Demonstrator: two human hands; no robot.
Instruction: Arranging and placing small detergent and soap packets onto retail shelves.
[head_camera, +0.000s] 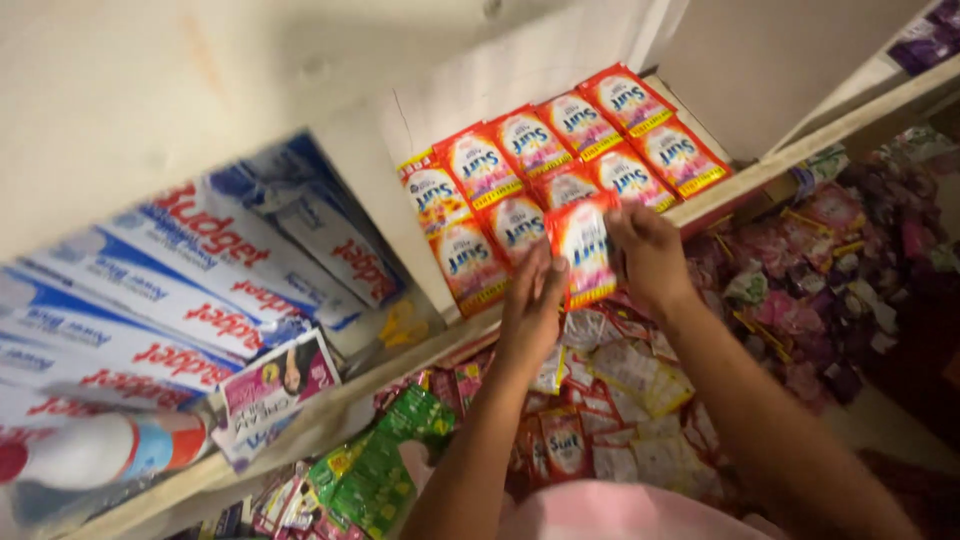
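Sachet, red with a white panel and yellow strip along its bottom: you hold it upright between both hands, just in front of the wooden shelf edge. Your left hand presses along its left side, fingers straight and close together, tips reaching up past the lower left corner. Your right hand grips the right edge, fingers curled narrow over the top right corner; thumb hidden behind the packet.

Row of matching red sachets lies overlapped on the shelf just behind, the held one touching or nearly touching the front row; cannot tell which.

To the left on the same shelf: stacked white and blue long boxes, a small pink packet, a white bottle with red cap.

Below the shelf, under your forearms: loose heap of red and white packets, green packets, pink and purple packets to the right.
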